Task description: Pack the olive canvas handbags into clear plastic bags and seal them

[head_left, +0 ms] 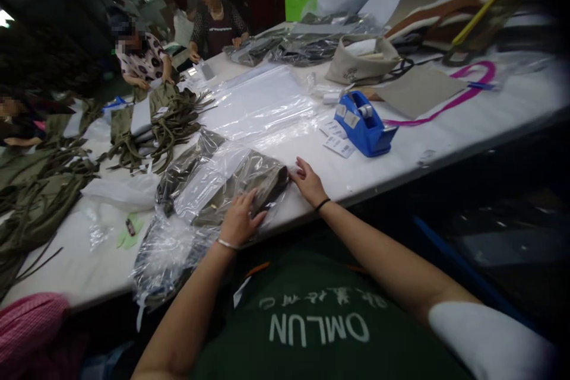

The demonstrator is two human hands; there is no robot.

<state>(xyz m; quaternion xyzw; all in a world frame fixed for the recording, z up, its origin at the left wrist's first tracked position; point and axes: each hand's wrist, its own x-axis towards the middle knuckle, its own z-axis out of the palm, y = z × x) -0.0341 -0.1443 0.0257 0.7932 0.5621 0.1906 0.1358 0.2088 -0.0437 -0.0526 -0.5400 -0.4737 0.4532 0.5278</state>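
Observation:
An olive garment in a clear plastic bag (231, 181) lies at the table's near edge, with a white sheet inside it. My left hand (240, 218) rests on the bag's near side, fingers spread. At the bag's right end, my right hand (308, 181) has its thumb and fingers closed on the clear plastic edge. Another crumpled clear bag (169, 249) lies to the left, partly over the table edge. Flat clear bags (262, 101) are stacked just behind the garment.
A blue tape dispenser (365, 124) stands right, beside label sheets (337, 141). Behind it are a fabric basket (363, 59) and a magenta strap (485, 71). Olive garments (155, 113) are piled left. Several people work across the table.

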